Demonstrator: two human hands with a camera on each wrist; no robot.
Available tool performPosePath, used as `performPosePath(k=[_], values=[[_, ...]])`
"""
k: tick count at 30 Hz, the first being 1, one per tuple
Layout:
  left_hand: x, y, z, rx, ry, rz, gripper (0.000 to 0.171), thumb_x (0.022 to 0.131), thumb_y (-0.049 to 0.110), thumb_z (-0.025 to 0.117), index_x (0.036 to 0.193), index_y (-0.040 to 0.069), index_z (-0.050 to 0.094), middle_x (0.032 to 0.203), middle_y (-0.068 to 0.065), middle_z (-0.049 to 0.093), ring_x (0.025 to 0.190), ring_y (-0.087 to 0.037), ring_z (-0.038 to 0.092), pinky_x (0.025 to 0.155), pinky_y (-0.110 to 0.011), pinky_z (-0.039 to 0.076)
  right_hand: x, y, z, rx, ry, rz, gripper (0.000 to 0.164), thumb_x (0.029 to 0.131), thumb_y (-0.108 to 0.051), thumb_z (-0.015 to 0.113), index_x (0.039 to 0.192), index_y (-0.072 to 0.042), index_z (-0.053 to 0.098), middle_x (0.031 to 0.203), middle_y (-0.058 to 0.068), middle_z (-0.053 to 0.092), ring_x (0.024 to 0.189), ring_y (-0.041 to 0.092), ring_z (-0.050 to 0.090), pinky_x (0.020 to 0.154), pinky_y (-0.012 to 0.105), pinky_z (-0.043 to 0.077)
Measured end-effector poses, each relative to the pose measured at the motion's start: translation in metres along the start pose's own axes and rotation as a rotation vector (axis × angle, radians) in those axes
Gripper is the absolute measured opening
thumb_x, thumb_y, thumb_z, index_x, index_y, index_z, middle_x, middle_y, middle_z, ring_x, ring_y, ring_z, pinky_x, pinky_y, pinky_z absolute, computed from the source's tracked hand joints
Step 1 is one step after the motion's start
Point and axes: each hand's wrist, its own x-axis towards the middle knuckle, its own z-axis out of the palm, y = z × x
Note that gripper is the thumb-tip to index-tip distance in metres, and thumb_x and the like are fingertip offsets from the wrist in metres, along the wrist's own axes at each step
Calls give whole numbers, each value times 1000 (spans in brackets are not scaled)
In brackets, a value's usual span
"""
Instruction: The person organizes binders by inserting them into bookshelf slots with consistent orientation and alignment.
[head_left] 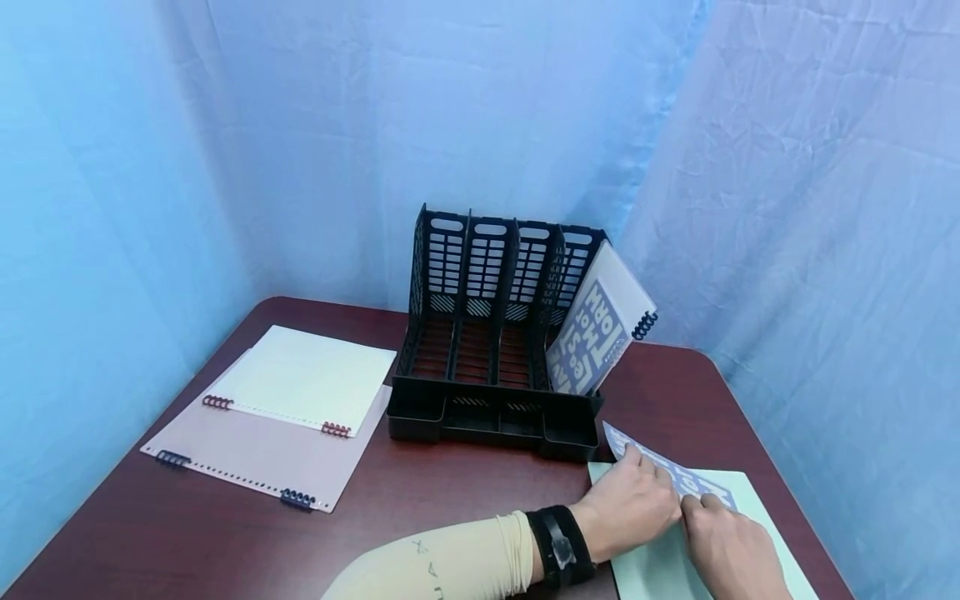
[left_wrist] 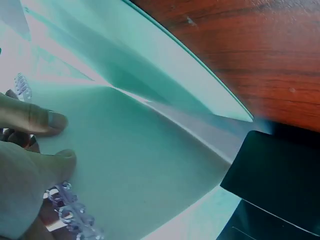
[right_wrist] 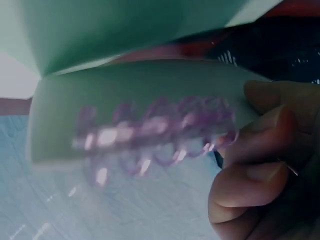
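Observation:
At the right front of the table, both hands hold a ring-bound notebook with a blue-and-white lettered cover point(head_left: 645, 454). My left hand point(head_left: 630, 504) grips its bound edge; in the left wrist view, the thumb and a finger lie on its pale page point(left_wrist: 135, 160) beside clear rings point(left_wrist: 75, 212). Close by, my right hand point(head_left: 735, 550) pinches the same edge, its curled fingers point(right_wrist: 250, 192) at the end of a clear purplish ring binding point(right_wrist: 155, 132). Beneath the hands is a pale green sheet or cover point(head_left: 757, 517), partly hidden by them.
A black file rack point(head_left: 491, 367) with several slots stands at the back middle. Another lettered notebook point(head_left: 600, 325) leans in its right slot. On the left, a white notebook with red rings point(head_left: 307, 375) lies on a larger pinkish one with dark rings point(head_left: 255, 458). Cloth curtains surround the table.

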Motion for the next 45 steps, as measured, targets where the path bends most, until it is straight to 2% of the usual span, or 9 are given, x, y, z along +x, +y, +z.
performPosePath(k=[5, 10, 12, 17, 22, 29, 34, 37, 45], values=[[-3, -10, 0, -36, 37, 0, 32, 109, 18, 41, 100, 28, 71, 87, 10, 66, 82, -8, 62, 78, -29, 47, 4, 3, -4, -14, 146, -60, 18, 74, -7, 70, 67, -8, 53, 58, 2, 41, 40, 20, 39, 36, 40, 31], [-6, -31, -5, -64, 146, -39, 33, 110, 19, 40, 131, 22, 64, 96, 14, 71, 85, -4, 65, 73, -23, 49, 6, 7, -12, 21, 158, -47, 16, 67, -4, 81, 71, -8, 66, 58, -5, 39, 41, 9, 30, 37, 33, 28], [-8, -42, -9, -80, 198, -65, 34, 109, 20, 42, 138, 21, 60, 98, 14, 71, 84, -3, 66, 69, -21, 48, 7, 9, -18, 52, 165, -38, 11, 82, -14, 77, 74, -9, 71, 59, -8, 42, 41, 7, 30, 37, 30, 28], [-10, -71, -13, -218, 333, -159, 32, 105, 28, 56, 134, 15, 59, 94, 13, 71, 78, -3, 64, 61, -17, 47, 11, 12, -32, 159, 303, -38, 66, 108, -52, 34, 73, -12, 72, 61, -10, 50, 42, 6, 41, 39, 30, 34], [-17, -97, -5, -393, 400, -270, 50, 96, 46, 71, 130, 12, 57, 94, 9, 71, 81, -5, 68, 61, -17, 52, 16, 12, -45, 291, 395, -45, 62, 105, -58, 41, 74, -15, 73, 65, -10, 57, 52, -2, 41, 47, 23, 36], [-40, -133, 9, -538, 393, -464, 62, 92, 49, 74, 136, 8, 58, 101, -1, 75, 77, -8, 70, 55, -22, 53, 24, 8, -60, 420, 435, -23, 48, 102, -52, 55, 74, -16, 71, 63, -12, 55, 50, -8, 34, 48, 15, 32], [-57, -160, 19, -611, 382, -605, 56, 95, 49, 71, 133, 9, 60, 92, -1, 73, 66, -7, 64, 48, -18, 43, 32, -1, -65, 470, 448, 57, 32, 89, -15, 78, 66, -23, 57, 59, -16, 40, 49, -11, 24, 46, 11, 22], [-69, -175, 26, -599, 351, -694, 53, 97, 50, 67, 132, 9, 62, 93, -2, 75, 64, -9, 64, 46, -20, 41, 39, -7, -63, 486, 475, 104, 43, 78, 2, 82, 62, -25, 52, 56, -16, 39, 46, -11, 24, 44, 12, 19], [-108, -216, 43, -482, 148, -932, 51, 102, 48, 58, 128, 5, 66, 101, -11, 75, 70, -22, 68, 54, -35, 53, 63, -19, -50, 584, 498, 123, 39, 81, 6, 80, 62, -20, 58, 56, -10, 50, 45, -5, 38, 45, 15, 27]])
